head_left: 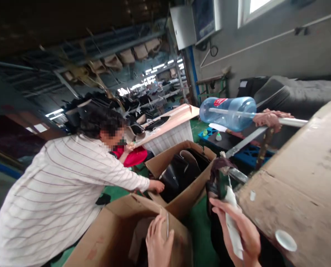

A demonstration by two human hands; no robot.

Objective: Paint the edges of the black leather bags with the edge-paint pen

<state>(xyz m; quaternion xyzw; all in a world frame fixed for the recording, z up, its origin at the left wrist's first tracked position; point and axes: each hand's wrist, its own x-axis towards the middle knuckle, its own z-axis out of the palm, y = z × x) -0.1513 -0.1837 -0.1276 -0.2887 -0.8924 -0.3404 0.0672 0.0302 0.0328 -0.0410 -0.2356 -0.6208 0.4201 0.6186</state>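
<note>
My left hand (158, 241) is at the rim of the near cardboard box (112, 222), its thumb and fingers on either side of the upright edge. A white, narrow, wrapped-looking thing with a thin upper tip (233, 222) is in my right hand (247, 235), fingers closed round it; its kind is not clear. Dark material partly shows inside the near box. Just beyond, a second cardboard box (187, 196) holds black, curved, leather-like pieces (172, 176). A co-worker's hand (156, 186) reaches to that box's near left rim.
The co-worker in a striped top (56, 185) bends in from the left. At right is a worn cardboard-covered tabletop (287, 178) with a small white dish (285, 240). A blue water jug (229, 111) lies sideways on a bar. Behind stands a pale table (179, 115).
</note>
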